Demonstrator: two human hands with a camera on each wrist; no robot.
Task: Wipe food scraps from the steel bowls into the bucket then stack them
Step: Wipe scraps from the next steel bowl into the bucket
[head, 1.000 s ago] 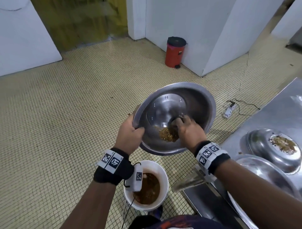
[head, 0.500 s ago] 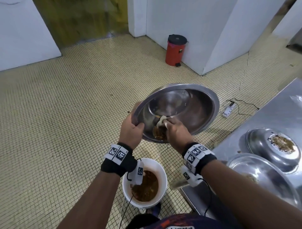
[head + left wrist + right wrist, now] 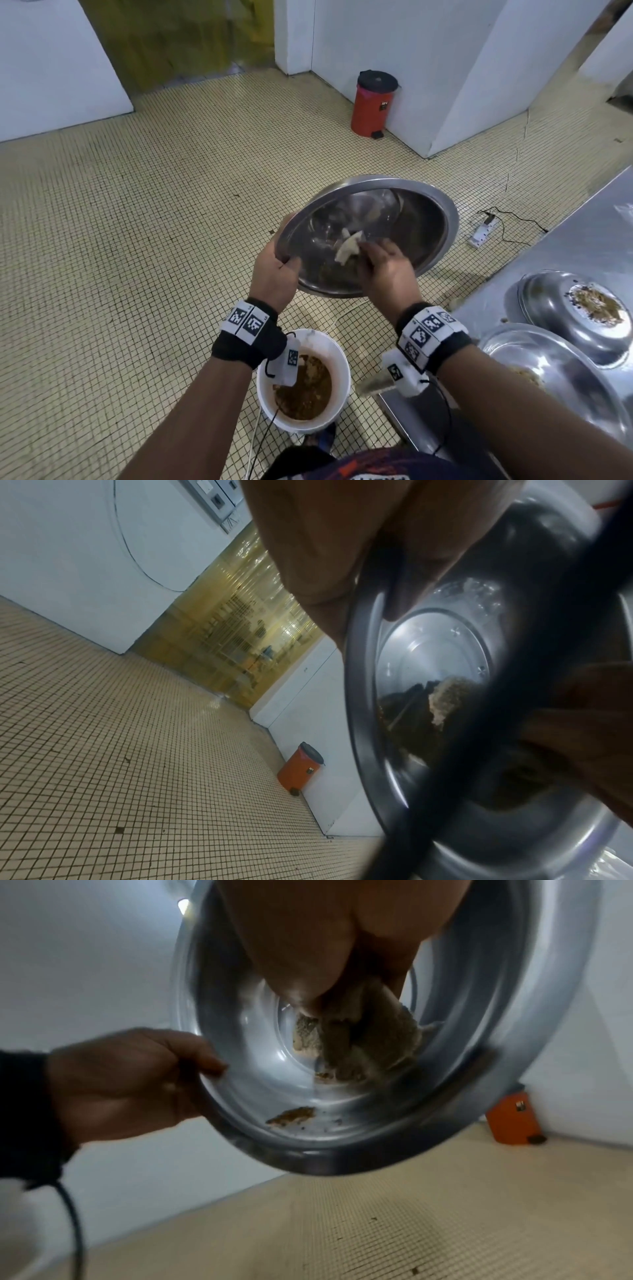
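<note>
Your right hand (image 3: 383, 270) has dragged the cloth (image 3: 347, 247) down the tilted steel bowl (image 3: 424, 219), so most scraps are gone and only a small smear (image 3: 291, 1116) sits near the lower rim. Your left hand (image 3: 274, 274) grips that rim, holding the bowl over the bucket (image 3: 337, 363); two soiled bowls (image 3: 548, 301) wait on the tabletop (image 3: 582, 219)

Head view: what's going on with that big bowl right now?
The left hand grips the rim of the tilted steel bowl above the white bucket. The right hand wipes inside with a rag; scraps remain near the lower rim. Two dirty bowls wait on the steel counter.
</note>
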